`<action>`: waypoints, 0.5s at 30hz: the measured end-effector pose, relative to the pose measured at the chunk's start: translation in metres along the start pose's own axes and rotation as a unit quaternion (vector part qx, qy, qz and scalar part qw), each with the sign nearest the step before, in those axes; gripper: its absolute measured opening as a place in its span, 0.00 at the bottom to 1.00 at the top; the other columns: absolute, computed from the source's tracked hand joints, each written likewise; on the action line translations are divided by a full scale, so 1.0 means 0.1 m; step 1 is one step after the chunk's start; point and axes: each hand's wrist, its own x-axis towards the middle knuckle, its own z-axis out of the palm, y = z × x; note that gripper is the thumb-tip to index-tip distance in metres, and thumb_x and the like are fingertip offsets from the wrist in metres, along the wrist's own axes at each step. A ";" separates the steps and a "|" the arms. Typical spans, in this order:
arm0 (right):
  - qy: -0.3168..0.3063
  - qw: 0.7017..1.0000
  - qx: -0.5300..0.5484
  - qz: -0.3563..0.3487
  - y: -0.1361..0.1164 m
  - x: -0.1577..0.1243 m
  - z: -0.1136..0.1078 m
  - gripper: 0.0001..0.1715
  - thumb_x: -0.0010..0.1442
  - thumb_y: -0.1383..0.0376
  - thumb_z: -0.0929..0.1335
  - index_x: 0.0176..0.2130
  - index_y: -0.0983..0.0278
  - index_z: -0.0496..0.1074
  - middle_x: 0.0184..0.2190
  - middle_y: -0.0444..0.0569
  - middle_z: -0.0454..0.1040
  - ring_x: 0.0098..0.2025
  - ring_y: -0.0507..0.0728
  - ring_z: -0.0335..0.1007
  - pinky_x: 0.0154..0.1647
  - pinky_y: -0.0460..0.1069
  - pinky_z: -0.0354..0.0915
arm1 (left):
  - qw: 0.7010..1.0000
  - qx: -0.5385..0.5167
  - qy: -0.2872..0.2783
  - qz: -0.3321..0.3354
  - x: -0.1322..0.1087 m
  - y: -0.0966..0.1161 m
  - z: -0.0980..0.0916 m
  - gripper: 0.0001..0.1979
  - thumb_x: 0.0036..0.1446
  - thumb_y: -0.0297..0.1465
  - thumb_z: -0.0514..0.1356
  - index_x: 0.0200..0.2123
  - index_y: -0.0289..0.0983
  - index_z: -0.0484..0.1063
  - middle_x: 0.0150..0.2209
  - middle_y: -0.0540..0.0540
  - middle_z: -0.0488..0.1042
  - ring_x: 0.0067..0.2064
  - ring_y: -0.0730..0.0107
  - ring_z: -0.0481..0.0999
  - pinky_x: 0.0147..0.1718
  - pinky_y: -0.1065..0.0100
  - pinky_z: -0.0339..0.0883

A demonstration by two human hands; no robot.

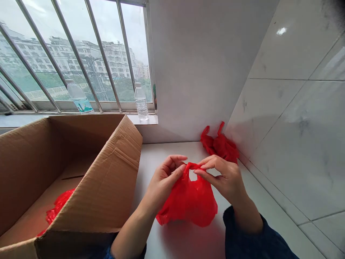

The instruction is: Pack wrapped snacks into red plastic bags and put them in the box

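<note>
A red plastic bag (192,201) is in front of me over the white surface, its handles drawn up at the top. My left hand (171,172) pinches the left part of the handles between thumb and fingers. On the other side, my right hand (222,174) grips the right end of the handles with thumb and fingertips. What is inside the bag, if anything, cannot be made out. Behind my right hand, a second red plastic bag (222,145) lies against the wall with its handles sticking up.
An open cardboard box (107,180) stands at my left with red plastic (60,207) inside. Two bottles, a labelled one (81,99) and a clear one (141,102), stand on the sill by the barred window. Marble-look tiles (296,144) cover the right wall.
</note>
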 end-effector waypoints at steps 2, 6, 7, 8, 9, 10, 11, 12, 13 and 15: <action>-0.006 1.000 -0.025 0.013 0.01 -0.02 -0.09 0.10 0.67 0.59 0.70 0.33 0.58 0.73 0.33 0.46 0.81 0.34 0.57 0.78 0.30 0.49 0.69 | 0.999 0.008 0.027 0.028 0.03 0.00 -0.01 0.15 0.62 0.37 0.65 0.51 0.43 0.73 0.36 0.50 0.70 0.34 0.74 0.69 0.34 0.73 0.64; -0.019 0.996 -0.032 0.081 0.05 -0.08 -0.36 0.13 0.66 0.57 0.71 0.31 0.59 0.74 0.31 0.46 0.80 0.32 0.56 0.77 0.28 0.48 0.68 | 0.988 0.042 0.114 0.099 0.09 0.00 -0.05 0.18 0.60 0.36 0.66 0.53 0.42 0.69 0.34 0.51 0.70 0.38 0.71 0.71 0.40 0.71 0.65; -0.030 0.993 -0.025 0.109 0.06 -0.10 -0.43 0.13 0.65 0.56 0.71 0.30 0.59 0.74 0.30 0.46 0.80 0.32 0.56 0.77 0.28 0.48 0.68 | 0.984 0.047 0.132 0.109 0.10 -0.01 -0.05 0.18 0.60 0.35 0.66 0.53 0.43 0.69 0.34 0.52 0.70 0.39 0.71 0.71 0.42 0.71 0.64; -0.046 0.989 -0.019 0.138 0.07 -0.11 -0.50 0.15 0.65 0.55 0.71 0.30 0.59 0.74 0.29 0.46 0.79 0.32 0.56 0.76 0.28 0.48 0.67 | 0.982 0.046 0.146 0.114 0.11 -0.02 -0.05 0.18 0.61 0.35 0.66 0.53 0.43 0.68 0.34 0.52 0.71 0.39 0.72 0.71 0.43 0.71 0.64; -0.067 0.983 -0.015 0.168 0.08 -0.13 -0.55 0.16 0.65 0.53 0.71 0.29 0.59 0.74 0.28 0.46 0.78 0.32 0.56 0.75 0.28 0.48 0.67 | 0.980 0.040 0.155 0.115 0.12 -0.03 -0.06 0.18 0.60 0.34 0.66 0.53 0.43 0.68 0.33 0.52 0.71 0.39 0.72 0.70 0.44 0.71 0.64; -0.091 0.976 -0.014 0.197 0.08 -0.14 -0.60 0.18 0.64 0.52 0.71 0.28 0.59 0.74 0.27 0.46 0.78 0.31 0.56 0.74 0.28 0.48 0.66 | 0.980 0.031 0.162 0.113 0.13 -0.04 -0.06 0.18 0.60 0.33 0.66 0.52 0.43 0.68 0.33 0.53 0.70 0.38 0.73 0.70 0.43 0.71 0.64; -0.115 0.968 -0.014 0.223 0.09 -0.15 -0.65 0.19 0.64 0.50 0.70 0.28 0.59 0.73 0.27 0.46 0.77 0.31 0.56 0.73 0.27 0.48 0.65 | 0.979 0.020 0.170 0.110 0.14 -0.05 -0.07 0.18 0.60 0.33 0.66 0.52 0.43 0.68 0.33 0.53 0.70 0.37 0.74 0.69 0.43 0.72 0.63; -0.138 0.959 -0.016 0.246 0.10 -0.16 -0.68 0.20 0.64 0.49 0.70 0.28 0.59 0.73 0.26 0.46 0.77 0.31 0.56 0.73 0.26 0.48 0.65 | 0.978 0.008 0.179 0.107 0.15 -0.07 -0.08 0.19 0.59 0.32 0.67 0.52 0.42 0.67 0.32 0.53 0.70 0.36 0.74 0.69 0.42 0.72 0.63; -0.157 0.951 -0.019 0.264 0.12 -0.16 -0.70 0.21 0.64 0.48 0.69 0.28 0.60 0.73 0.26 0.46 0.77 0.31 0.56 0.73 0.26 0.48 0.64 | 0.976 -0.003 0.190 0.104 0.17 -0.09 -0.10 0.20 0.58 0.32 0.67 0.52 0.42 0.67 0.32 0.54 0.69 0.36 0.75 0.69 0.41 0.72 0.63; -0.187 0.937 -0.029 0.292 0.16 -0.17 -0.75 0.23 0.64 0.46 0.69 0.28 0.60 0.72 0.26 0.46 0.78 0.30 0.56 0.73 0.26 0.48 0.63 | 0.970 -0.021 0.219 0.100 0.21 -0.13 -0.15 0.22 0.55 0.32 0.68 0.51 0.42 0.67 0.31 0.54 0.69 0.34 0.75 0.69 0.40 0.71 0.63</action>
